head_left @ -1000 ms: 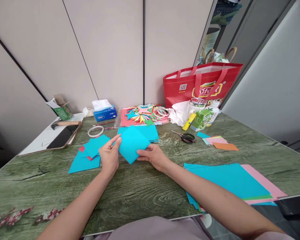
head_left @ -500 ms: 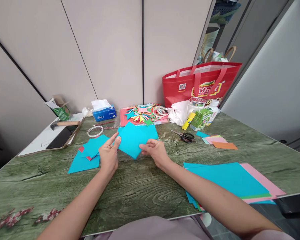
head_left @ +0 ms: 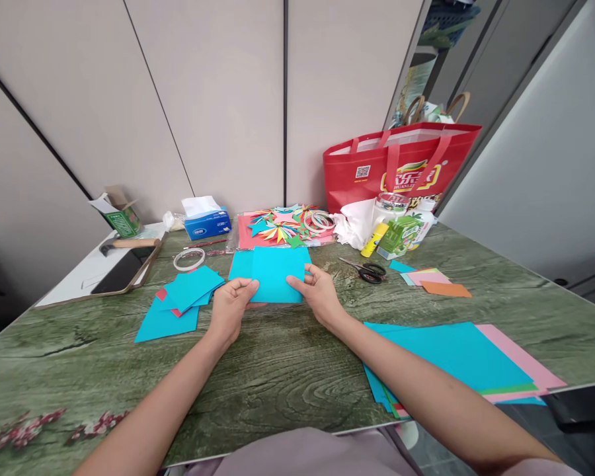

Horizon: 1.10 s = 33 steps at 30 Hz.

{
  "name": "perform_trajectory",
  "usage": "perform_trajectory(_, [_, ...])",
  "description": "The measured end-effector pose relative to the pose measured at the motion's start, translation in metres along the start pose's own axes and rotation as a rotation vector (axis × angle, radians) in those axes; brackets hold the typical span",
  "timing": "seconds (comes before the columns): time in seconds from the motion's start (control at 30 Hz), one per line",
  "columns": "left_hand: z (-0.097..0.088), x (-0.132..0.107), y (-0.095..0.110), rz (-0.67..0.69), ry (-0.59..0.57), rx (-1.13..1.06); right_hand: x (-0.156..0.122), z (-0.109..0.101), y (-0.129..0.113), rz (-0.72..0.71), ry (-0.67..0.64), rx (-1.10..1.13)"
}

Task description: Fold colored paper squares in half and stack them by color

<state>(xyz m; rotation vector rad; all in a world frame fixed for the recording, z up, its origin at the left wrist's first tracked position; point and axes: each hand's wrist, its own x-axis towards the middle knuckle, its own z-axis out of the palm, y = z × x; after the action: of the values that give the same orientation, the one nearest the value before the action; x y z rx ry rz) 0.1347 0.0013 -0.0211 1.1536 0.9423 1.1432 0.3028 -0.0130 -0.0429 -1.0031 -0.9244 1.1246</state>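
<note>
A square sheet of blue paper (head_left: pixel 278 274) is held up between my two hands, its edges roughly level. My left hand (head_left: pixel 231 305) pinches its left edge, thumb in front. At its right edge, my right hand (head_left: pixel 320 294) grips it with the thumb on the face and fingers behind. More blue paper (head_left: pixel 240 264) shows behind the held square, partly hidden by it. Left of my left hand lie several blue and red paper pieces (head_left: pixel 191 291), overlapping on the table.
Black scissors (head_left: pixel 371 272) lie right of my right hand. A stack of coloured sheets (head_left: pixel 451 357) lies at the front right, under my right forearm. Tape roll (head_left: pixel 189 260), tissue box (head_left: pixel 207 225), glue stick (head_left: pixel 374 240) and red bag (head_left: pixel 347 178) stand or lie farther back.
The blue sheet has turned from a tilted, diamond-like position to a level square. My right hand has moved to its right edge, and my left hand has shifted slightly right.
</note>
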Motion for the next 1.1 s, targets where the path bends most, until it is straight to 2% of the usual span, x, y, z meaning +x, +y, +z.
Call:
perform_trajectory(0.17, [-0.003, 0.003, 0.002, -0.042, -0.044, 0.074, 0.000, -0.003, -0.002, -0.027, 0.003, -0.065])
perform_trajectory(0.27, [-0.002, 0.004, 0.008, -0.045, -0.056, 0.094, 0.001, -0.004, -0.002, -0.017, -0.052, -0.081])
perform_trajectory(0.43, [-0.002, 0.003, 0.016, 0.053, 0.000, 0.096, -0.001, -0.002, 0.001, -0.004, -0.111, -0.137])
perform_trajectory(0.5, [-0.004, 0.003, 0.017, 0.092, -0.017, 0.112, -0.001, -0.002, 0.003, -0.009, -0.113, -0.160])
perform_trajectory(0.8, [-0.006, 0.005, 0.013, 0.145, 0.021, 0.168, -0.004, 0.001, -0.001, -0.026, -0.127, -0.162])
perform_trajectory(0.9, [-0.007, 0.006, 0.012, 0.168, 0.003, 0.205, -0.004, 0.002, -0.005, -0.030, -0.107, -0.116])
perform_trajectory(1.1, [-0.011, 0.008, 0.007, 0.202, -0.004, 0.255, 0.000, -0.001, -0.010, 0.003, 0.012, -0.007])
